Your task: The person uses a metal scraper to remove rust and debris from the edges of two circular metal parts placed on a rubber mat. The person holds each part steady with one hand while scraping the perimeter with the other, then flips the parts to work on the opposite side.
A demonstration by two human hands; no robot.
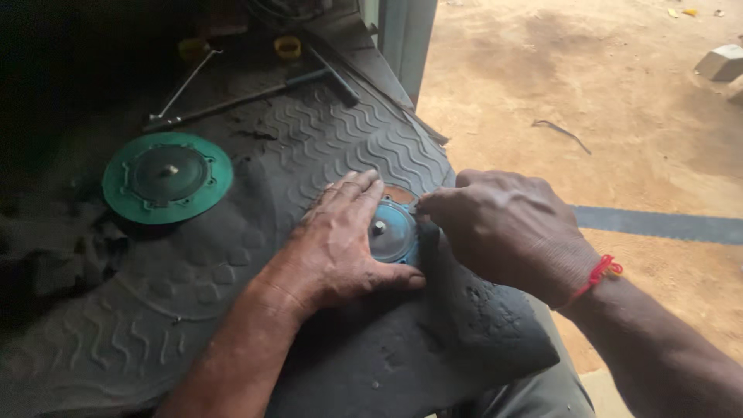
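On the ribbed rubber mat [333,147], the left hand [337,244] lies flat, fingers spread, pressing down a small blue disc [392,232]. The right hand [507,228] pinches closed at the disc's upper edge, around something too small to make out. Work on this disc looks midway. A larger green disc [168,176] sits apart, with long tools [232,101] beyond.

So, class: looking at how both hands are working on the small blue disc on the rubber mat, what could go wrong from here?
1. The blue disc rests on a sloping, ridged rubber mat; it might slide if the left hand eases off.
2. The right hand pinches at the disc's rim close to the left fingers, so a slip could nip them.
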